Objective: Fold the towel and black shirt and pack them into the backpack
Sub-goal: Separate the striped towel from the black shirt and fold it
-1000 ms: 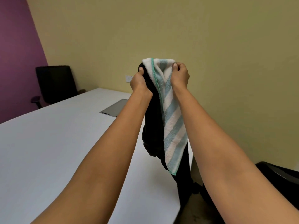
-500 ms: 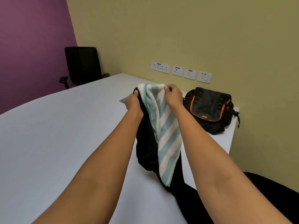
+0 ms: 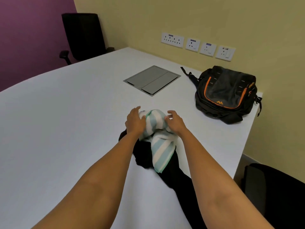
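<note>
Atop table, left hand and right hand, grip slack, press towel (shirt half-hidden).

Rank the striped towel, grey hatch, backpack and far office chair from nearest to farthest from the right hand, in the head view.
1. Striped towel: touching the right hand, just to its left.
2. Backpack, ahead to the right, and grey hatch, ahead to the left: too close to call.
3. Office chair: beyond the far left end of the table.
</note>
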A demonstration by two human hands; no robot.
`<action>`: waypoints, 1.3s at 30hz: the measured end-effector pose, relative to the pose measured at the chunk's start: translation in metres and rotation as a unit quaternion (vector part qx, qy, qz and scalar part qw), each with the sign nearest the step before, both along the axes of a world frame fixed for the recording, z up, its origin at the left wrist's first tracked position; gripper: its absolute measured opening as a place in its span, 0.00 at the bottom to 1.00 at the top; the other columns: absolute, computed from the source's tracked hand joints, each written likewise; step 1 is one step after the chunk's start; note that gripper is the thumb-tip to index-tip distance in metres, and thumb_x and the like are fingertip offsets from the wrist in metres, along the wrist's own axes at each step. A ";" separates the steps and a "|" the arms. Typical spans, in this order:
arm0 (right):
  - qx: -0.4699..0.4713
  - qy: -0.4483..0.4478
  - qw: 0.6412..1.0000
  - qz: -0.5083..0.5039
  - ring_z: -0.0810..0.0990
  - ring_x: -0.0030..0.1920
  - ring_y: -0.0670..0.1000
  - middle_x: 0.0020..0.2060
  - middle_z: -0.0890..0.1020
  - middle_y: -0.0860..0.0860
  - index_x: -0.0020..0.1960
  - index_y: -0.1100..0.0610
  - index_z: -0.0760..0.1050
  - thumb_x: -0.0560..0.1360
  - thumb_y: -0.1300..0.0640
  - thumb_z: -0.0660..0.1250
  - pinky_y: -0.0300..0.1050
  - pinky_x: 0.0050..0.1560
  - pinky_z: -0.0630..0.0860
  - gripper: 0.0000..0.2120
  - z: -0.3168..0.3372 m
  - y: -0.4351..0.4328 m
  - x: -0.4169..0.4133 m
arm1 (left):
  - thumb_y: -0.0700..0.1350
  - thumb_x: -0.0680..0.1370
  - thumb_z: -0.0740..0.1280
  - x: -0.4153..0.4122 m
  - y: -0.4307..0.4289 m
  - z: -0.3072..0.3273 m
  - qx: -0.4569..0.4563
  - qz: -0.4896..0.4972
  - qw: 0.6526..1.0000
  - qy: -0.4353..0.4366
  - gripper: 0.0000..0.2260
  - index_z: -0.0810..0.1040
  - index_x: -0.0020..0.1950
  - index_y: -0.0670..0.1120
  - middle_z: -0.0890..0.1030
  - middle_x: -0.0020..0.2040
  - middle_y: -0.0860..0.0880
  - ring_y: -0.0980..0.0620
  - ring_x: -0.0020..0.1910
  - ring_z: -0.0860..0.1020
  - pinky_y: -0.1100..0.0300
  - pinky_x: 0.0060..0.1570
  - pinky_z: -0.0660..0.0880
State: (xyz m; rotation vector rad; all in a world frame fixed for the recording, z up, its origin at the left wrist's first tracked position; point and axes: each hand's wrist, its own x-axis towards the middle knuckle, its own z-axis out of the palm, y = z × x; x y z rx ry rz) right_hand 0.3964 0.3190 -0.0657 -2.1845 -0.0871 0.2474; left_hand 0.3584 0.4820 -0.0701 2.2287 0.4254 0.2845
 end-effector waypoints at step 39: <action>-0.072 -0.131 0.986 -0.072 0.73 0.59 0.60 0.66 0.64 0.56 0.65 0.57 0.69 0.71 0.74 0.55 0.50 0.59 0.71 0.26 0.011 -0.041 -0.063 | 0.51 0.82 0.54 -0.073 -0.025 -0.042 0.108 -0.103 0.979 0.138 0.19 0.66 0.72 0.48 0.65 0.71 0.43 0.44 0.68 0.65 0.48 0.65 0.61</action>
